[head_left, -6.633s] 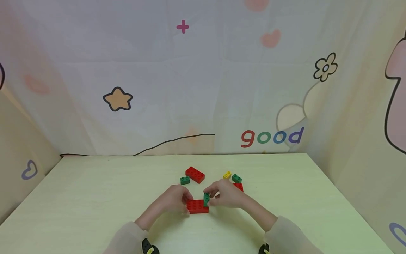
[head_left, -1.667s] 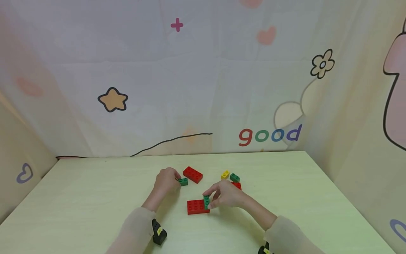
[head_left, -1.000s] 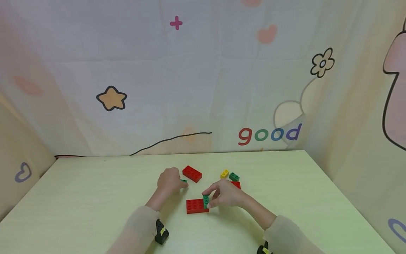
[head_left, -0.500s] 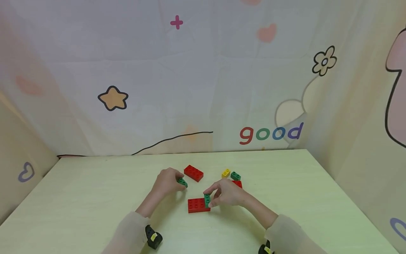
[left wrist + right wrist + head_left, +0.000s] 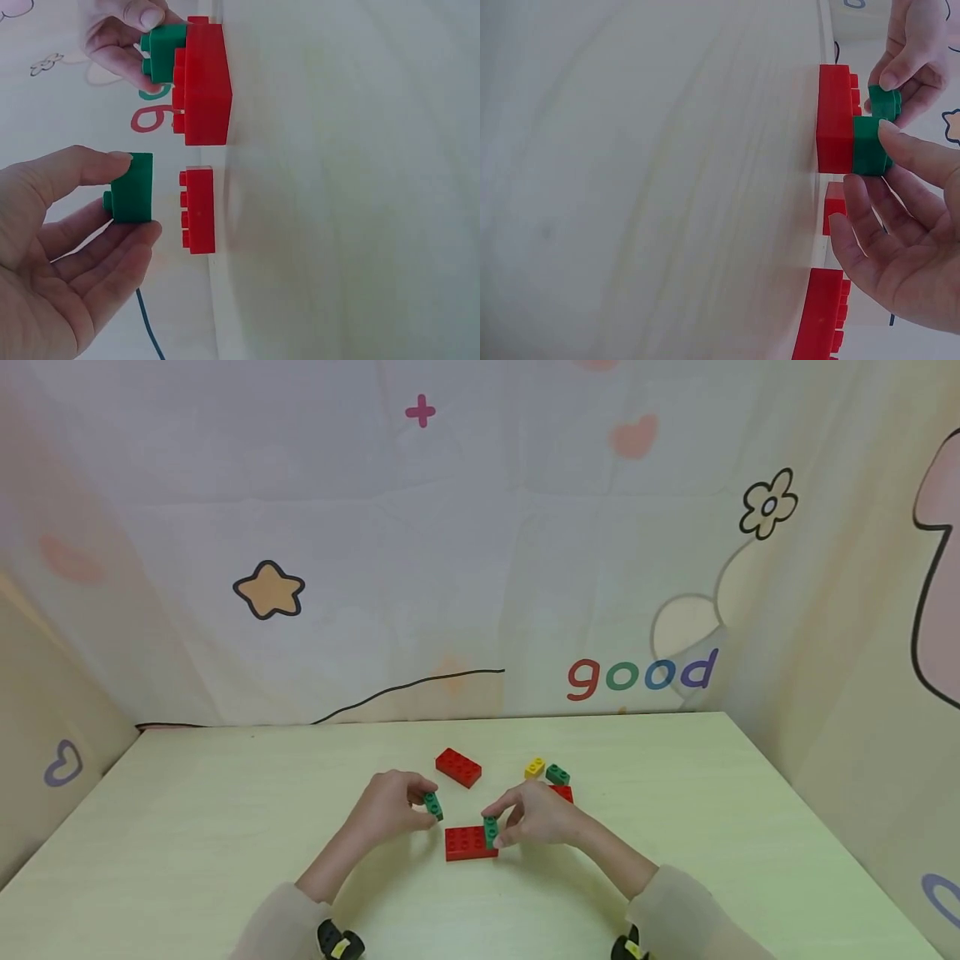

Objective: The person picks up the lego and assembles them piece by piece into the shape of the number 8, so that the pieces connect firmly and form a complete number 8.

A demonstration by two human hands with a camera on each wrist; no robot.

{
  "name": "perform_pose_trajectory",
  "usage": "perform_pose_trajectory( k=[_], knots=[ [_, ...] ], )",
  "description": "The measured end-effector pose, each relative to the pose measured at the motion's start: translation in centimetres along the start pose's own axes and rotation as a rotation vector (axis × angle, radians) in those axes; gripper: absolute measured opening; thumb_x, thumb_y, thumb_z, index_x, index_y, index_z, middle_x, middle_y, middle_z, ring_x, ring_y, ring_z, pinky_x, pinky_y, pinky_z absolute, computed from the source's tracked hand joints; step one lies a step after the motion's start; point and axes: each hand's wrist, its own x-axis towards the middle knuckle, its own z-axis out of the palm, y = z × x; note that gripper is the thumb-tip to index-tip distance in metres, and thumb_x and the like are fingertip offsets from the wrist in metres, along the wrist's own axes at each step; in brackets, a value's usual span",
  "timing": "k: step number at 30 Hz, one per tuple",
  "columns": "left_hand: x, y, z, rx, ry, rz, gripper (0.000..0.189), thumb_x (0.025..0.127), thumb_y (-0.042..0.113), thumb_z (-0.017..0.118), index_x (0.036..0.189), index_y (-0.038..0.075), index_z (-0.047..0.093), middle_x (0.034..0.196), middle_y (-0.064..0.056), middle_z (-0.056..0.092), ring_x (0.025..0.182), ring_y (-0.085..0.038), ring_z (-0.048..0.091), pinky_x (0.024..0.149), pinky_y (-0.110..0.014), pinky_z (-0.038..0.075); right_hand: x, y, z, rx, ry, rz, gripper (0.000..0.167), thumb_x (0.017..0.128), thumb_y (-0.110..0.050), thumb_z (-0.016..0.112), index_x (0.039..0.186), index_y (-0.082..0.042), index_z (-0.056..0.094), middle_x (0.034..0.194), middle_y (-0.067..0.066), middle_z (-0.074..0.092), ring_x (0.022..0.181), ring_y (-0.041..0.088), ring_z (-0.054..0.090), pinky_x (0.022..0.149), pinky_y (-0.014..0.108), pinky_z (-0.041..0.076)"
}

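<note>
Between thumb and fingers my left hand pinches a small green toy brick. That brick hangs above the table, left of the near red brick; in the left wrist view, daylight shows around the held green brick. My right hand pinches a second green brick that sits across the right end of the near red brick. The right wrist view shows this green brick against the studded side of the red brick, with thumb and fingertips on it.
Farther back lies another red brick. To the right are a yellow brick, a third green brick and a red brick partly hidden by my right hand. A printed curtain stands behind the table.
My left hand let go of the near red brick, reached back, took the green brick beside the far red brick, turned it and brought it nearer. My right hand has stayed on its green brick.
</note>
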Motion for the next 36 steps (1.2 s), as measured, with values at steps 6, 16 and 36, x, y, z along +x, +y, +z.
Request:
perform_pose_trajectory(
  k=[6,16,36],
  knots=[
    [-0.8,0.2,0.0,-0.086,-0.048,0.032,0.034,0.070,0.007,0.076,0.103,0.001,0.067,0.085,0.000,0.066,0.079,-0.018,0.060,0.070,-0.026,0.050,-0.1,-0.1,-0.1,0.003,0.001,-0.002,0.033,0.074,-0.011,0.075,0.106,-0.006,0.068,0.094,0.001,0.065,0.074,0.015,0.058,0.063,0.027,0.049],
    [-0.8,-0.1,0.7,-0.179,-0.127,0.088,0.036,0.071,0.007,0.076,0.104,-0.003,0.065,0.092,-0.005,0.066,0.081,-0.020,0.063,0.075,-0.031,0.052,-0.2,0.1,-0.2,-0.001,-0.002,-0.015,0.033,0.074,-0.011,0.075,0.106,-0.007,0.068,0.096,0.002,0.065,0.075,0.015,0.059,0.064,0.028,0.048],
    [-0.6,0.2,0.9,-0.201,-0.237,0.082,0.034,0.071,0.006,0.076,0.102,-0.004,0.066,0.093,-0.008,0.068,0.083,-0.019,0.065,0.071,-0.028,0.053,-0.1,-0.1,0.1,0.006,0.015,0.024,0.033,0.074,-0.012,0.075,0.106,-0.009,0.069,0.092,-0.001,0.064,0.074,0.014,0.058,0.064,0.027,0.048]
  ],
)
